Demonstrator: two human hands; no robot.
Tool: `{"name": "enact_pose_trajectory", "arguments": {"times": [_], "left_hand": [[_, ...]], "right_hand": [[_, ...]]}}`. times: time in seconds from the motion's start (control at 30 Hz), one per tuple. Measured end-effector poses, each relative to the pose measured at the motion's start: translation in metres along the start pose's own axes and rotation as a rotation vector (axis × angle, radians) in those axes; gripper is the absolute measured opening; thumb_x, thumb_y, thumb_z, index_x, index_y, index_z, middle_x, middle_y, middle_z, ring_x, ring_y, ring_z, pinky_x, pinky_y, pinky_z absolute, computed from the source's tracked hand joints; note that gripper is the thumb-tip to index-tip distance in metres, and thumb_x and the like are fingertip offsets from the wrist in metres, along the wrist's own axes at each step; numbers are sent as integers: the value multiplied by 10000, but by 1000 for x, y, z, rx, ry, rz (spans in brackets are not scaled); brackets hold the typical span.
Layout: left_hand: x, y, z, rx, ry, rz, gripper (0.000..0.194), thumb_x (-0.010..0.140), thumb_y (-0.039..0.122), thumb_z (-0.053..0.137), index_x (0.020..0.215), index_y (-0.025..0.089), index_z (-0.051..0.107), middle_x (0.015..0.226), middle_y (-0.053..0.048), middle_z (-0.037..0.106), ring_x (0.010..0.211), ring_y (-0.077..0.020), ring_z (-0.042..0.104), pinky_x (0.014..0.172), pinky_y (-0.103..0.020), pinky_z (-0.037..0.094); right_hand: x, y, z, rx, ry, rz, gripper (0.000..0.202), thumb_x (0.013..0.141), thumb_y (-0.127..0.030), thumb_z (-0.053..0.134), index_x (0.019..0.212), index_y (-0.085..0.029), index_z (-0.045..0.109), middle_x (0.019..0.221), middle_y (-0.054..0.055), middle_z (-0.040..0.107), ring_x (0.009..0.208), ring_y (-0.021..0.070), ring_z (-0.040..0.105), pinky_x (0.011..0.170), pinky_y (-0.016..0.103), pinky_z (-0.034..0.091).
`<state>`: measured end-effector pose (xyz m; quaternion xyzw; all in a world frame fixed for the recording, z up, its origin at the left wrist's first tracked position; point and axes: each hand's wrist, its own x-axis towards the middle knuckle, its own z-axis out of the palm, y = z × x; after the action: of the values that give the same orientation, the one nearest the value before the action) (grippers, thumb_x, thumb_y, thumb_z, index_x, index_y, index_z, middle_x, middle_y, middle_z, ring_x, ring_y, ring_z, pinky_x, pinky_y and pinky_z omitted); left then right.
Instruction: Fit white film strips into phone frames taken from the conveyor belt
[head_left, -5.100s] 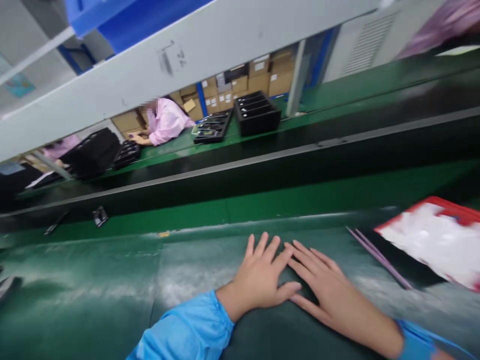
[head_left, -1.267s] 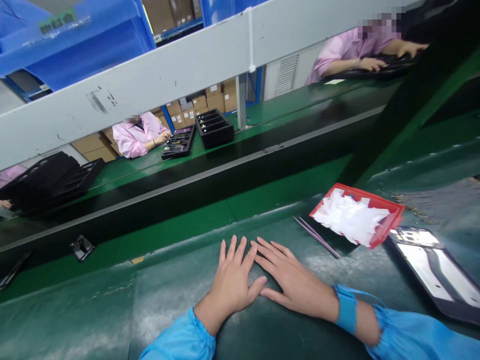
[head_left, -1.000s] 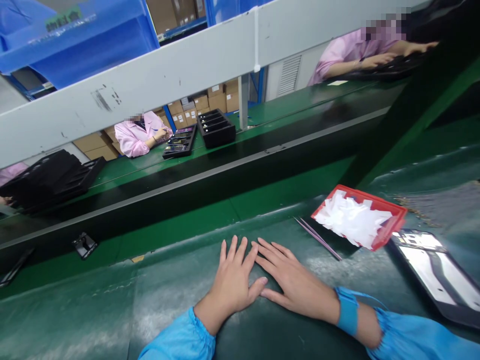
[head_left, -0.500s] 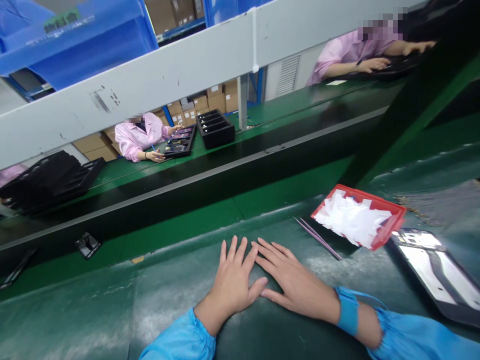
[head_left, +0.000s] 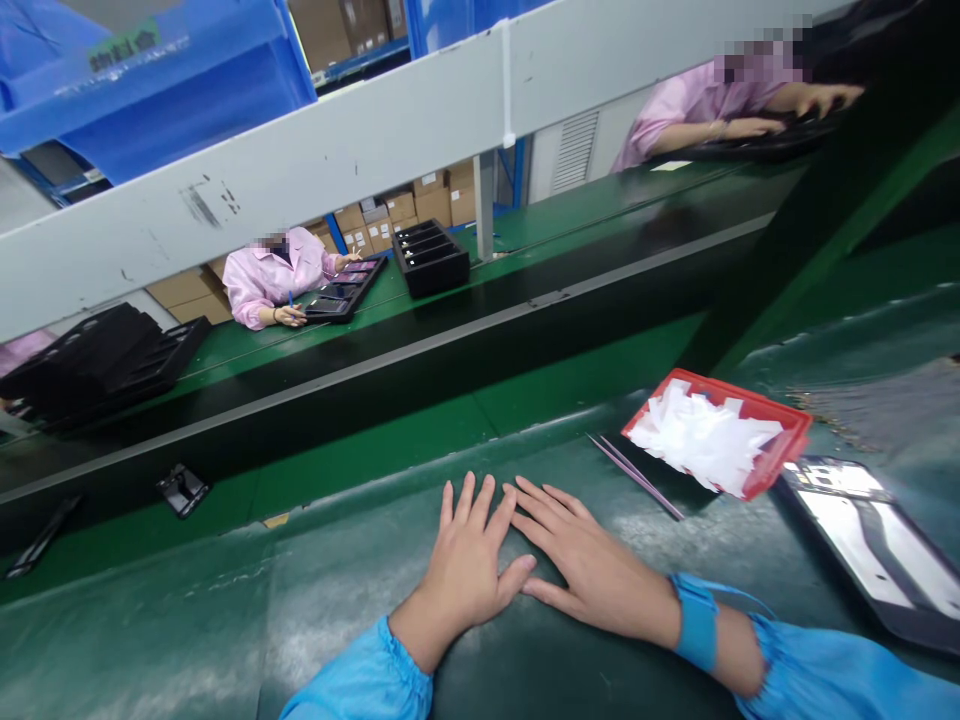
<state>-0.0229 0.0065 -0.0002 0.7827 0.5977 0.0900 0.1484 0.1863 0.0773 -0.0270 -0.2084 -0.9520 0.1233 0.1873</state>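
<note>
My left hand (head_left: pixel 469 565) lies flat, palm down, on the green work mat (head_left: pixel 345 570), fingers spread and holding nothing. Beside it my right hand (head_left: pixel 589 565) also rests flat and open, with a blue strap around the wrist. The tips of both thumbs and index fingers meet or nearly meet. To the right of my right hand lie thin tweezers (head_left: pixel 636 477). Just past them sits a red tray (head_left: pixel 787 425) heaped with white paper-like pieces (head_left: pixel 701 430). An opened phone-like device (head_left: pixel 874 540) lies at the far right.
A green conveyor belt (head_left: pixel 442 420) runs behind the mat, carrying a small phone-like part (head_left: pixel 182 490) and a dark slim part (head_left: pixel 45 535) at left. Across it, co-workers in pink sit near black trays (head_left: pixel 431 262). A grey beam (head_left: pixel 420 130) and blue bins (head_left: pixel 187 90) hang overhead.
My hands have stayed still. The parts on the belt have shifted slightly right. Across the line, the left co-worker's tray and hands have moved left.
</note>
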Motion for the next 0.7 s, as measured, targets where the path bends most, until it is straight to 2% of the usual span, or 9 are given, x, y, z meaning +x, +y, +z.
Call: {"name": "enact_pose_trajectory", "arguments": {"times": [0.7], "left_hand": [[1,6,-7,13,-39,-26,810,998,545,542,1675,203,259,1743,-110,179,1633,-378,74,1308,-686,107]], "right_hand": [[0,0,1,-3,-1,-6,886,913,-303,738,1664,-156,291,1639,180,391,1544,397,296,1192,645,388]]}}
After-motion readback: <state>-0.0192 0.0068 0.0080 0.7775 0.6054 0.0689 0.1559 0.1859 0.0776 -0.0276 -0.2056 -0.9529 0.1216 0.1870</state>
